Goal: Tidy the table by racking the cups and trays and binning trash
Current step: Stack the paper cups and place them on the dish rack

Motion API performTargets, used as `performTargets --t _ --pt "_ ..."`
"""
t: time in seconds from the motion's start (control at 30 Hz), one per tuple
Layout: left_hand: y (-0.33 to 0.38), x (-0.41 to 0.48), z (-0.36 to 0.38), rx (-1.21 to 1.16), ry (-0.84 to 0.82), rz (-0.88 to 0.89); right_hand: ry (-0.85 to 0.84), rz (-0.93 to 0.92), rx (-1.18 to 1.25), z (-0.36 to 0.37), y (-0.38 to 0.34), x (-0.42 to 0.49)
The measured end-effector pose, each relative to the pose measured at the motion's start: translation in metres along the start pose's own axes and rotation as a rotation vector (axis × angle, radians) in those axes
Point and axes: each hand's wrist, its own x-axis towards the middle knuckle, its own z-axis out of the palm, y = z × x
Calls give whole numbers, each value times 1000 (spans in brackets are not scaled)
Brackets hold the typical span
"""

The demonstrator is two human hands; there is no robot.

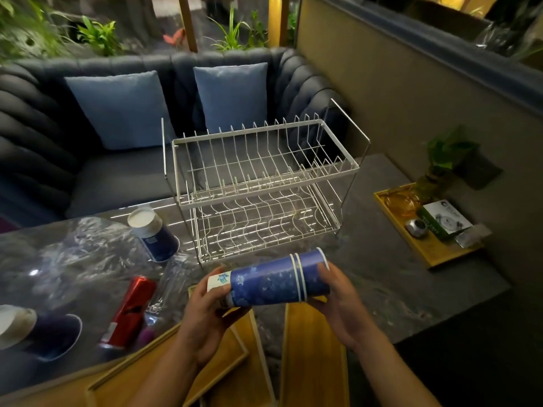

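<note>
Both hands, left hand [205, 312] and right hand [338, 301], curl fingers around a sideways stack of blue paper cups [273, 282] above wooden trays [311, 342]; empty wire rack [258, 183] stands just beyond.

We see glossy blue paper cups [273, 282], a white-coated wire dish rack [258, 183] at twelve o'clock, smooth wooden trays [314, 345], and a shiny red metal can [129, 312] at nine o'clock.

- Blue paper cups: one nested stack [273, 282] (three rims show), two loose cups [154, 235] [44, 333] toward the table's left edge
- Wire rack [258, 183]: one
- Red can [129, 311]: one
- Blue cushions [120, 108] [232, 94]: two
</note>
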Motion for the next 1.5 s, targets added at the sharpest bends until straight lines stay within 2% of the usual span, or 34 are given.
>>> performTargets --t 0.13,0.27,0.43,0.53,0.6,0.73,0.8,0.97,1.13,1.23,1.3,1.37,1.43,1.5 --pt "2 -11 -7 8 12 13 -18 28 2 17 5 -2" --pt "2 -21 -12 12 23 51 -80 29 -179 38 15 0" --pt "2 -35 -20 -9 76 99 -131 -18 -237 60 22 2" --pt "6 -45 -33 -19 140 128 -234 -5 -340 69 19 7" --pt "11 -55 -42 7 209 170 -309 -63 -523 72 18 15" --pt "17 -74 -55 134 329 318 -578 -436 -1189 91 18 25" --pt "22 -84 -61 198 355 383 -671 -561 -1460 113 23 24" --pt "41 -111 -91 320 397 476 -686 -669 -1654 174 47 15" --pt "62 -132 -143 235 471 510 -678 -680 -1570 234 68 9" --pt "60 -137 -190 241 566 487 -659 -571 -1338 267 76 11" --pt "51 -139 -231 514 731 467 -634 -434 -1085 291 78 12" --pt "37 -137 -277 1000 869 403 -624 -296 -853 320 83 12" --pt "24 -132 -318 1405 832 249 -646 -203 -640 355 90 11" --pt "13 -127 -347 1644 746 118 -639 -173 -533 391 99 11"
